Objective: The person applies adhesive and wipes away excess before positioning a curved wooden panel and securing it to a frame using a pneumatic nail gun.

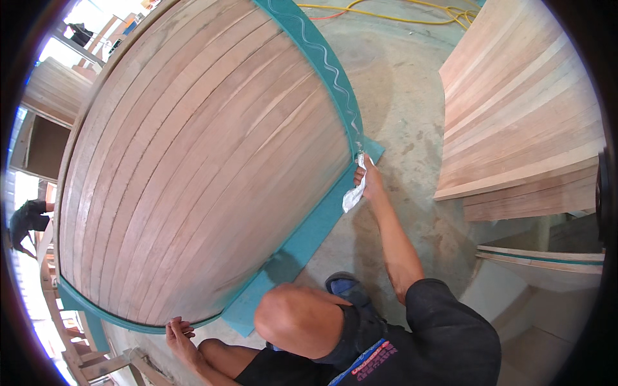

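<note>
A curved panel of narrow wooden strips (193, 161), shaped like a boat's hull, stands before me. Its edge is lined by a teal band (302, 38). Along the band's right part runs a wavy pale bead (331, 71) of paste. My right hand (368, 177) is closed around a crumpled white bag (354, 198), its tip at the bead's near end by the panel's right corner. My left hand (181, 333) is at the panel's lower edge, fingers curled together; what they pinch, if anything, is hidden.
A teal board (283, 264) lies under the panel's near edge. Another curved wooden panel (521, 109) stands at right, above a pale box-like structure (508, 296). A yellow hose (412, 22) crosses the floor at the back. Another person (29, 222) bends at far left, near wooden framing (96, 367).
</note>
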Available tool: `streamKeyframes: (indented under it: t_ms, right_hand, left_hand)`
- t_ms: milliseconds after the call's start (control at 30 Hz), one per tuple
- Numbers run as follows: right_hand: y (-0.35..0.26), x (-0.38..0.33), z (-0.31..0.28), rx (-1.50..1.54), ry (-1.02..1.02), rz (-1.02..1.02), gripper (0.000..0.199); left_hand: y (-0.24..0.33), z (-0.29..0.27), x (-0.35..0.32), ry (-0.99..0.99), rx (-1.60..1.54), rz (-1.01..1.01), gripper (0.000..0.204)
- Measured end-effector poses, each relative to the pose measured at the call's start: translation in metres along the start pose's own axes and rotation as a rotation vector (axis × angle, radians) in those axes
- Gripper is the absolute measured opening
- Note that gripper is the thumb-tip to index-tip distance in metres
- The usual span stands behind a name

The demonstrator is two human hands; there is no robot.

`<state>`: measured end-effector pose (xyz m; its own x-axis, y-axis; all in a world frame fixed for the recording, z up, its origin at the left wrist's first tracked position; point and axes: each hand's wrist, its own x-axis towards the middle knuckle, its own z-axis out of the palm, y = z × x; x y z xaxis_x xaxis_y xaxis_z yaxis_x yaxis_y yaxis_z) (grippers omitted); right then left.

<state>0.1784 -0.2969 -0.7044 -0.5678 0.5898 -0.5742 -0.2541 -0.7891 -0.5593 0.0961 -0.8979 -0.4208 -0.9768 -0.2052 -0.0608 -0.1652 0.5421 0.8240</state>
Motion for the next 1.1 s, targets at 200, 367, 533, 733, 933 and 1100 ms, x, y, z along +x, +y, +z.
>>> streamKeyframes:
  t_ms: [200, 367, 533, 733, 933, 1100]
  right_hand:
    - [0.001, -0.007, -0.006, -0.081, -0.033, 0.009, 0.038]
    - [-0.005, -0.004, 0.0, -0.087, 0.02, -0.042, 0.038]
    - [-0.005, 0.001, -0.003, -0.089, 0.046, -0.019, 0.035]
    - [0.003, -0.004, -0.002, -0.148, 0.063, 0.042, 0.034]
    - [0.002, 0.0, -0.034, 0.078, -0.095, 0.052, 0.034]
    - [-0.069, -0.056, 0.049, -0.145, -0.264, -0.127, 0.037]
  left_hand:
    - [-0.001, 0.001, -0.001, -0.003, -0.015, 0.018, 0.033]
    - [-0.001, -0.001, -0.002, -0.007, -0.021, 0.024, 0.033]
    - [0.002, 0.001, -0.003, -0.006, -0.019, 0.02, 0.034]
    - [0.0, 0.002, -0.003, -0.008, -0.004, 0.023, 0.033]
    - [0.0, 0.007, -0.002, -0.023, -0.018, 0.032, 0.032]
    - [0.005, 0.003, -0.003, 0.026, -0.057, 0.033, 0.03]
